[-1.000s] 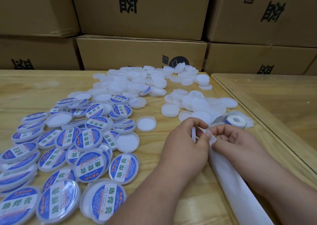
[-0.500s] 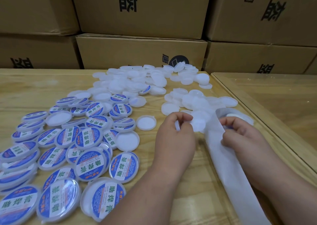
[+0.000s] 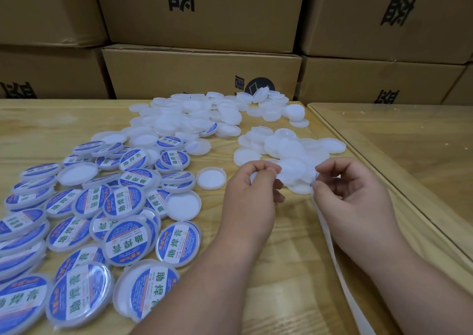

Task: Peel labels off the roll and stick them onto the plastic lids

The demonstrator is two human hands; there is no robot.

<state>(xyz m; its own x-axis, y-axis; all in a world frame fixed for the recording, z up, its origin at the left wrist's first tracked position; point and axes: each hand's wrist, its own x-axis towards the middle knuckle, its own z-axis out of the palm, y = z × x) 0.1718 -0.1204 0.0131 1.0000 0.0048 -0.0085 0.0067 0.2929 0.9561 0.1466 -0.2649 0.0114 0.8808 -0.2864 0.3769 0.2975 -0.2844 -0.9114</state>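
Fingers (image 3: pixel 266 172) of our left hand (image 3: pixel 252 196) pinch a plain lid (image 3: pixel 291 172) over the surface (image 3: pixel 289 258). Our right hand (image 3: pixel 355 196) pinches what looks like a peeled label (image 3: pixel 314 181), backing strip (image 3: pixel 332 253) trailing near. Next we think it needs pressing flat onto the lid.

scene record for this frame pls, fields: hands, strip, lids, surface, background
left hand: fingers curled, pinching a blank lid
right hand: pinching the top of the strip; whether it holds a label cannot be told
strip: white, trails toward the near edge
labelled lids: piled on the left
blank lids: spread at the far side and centre
surface: wooden table
background: stacked cardboard boxes
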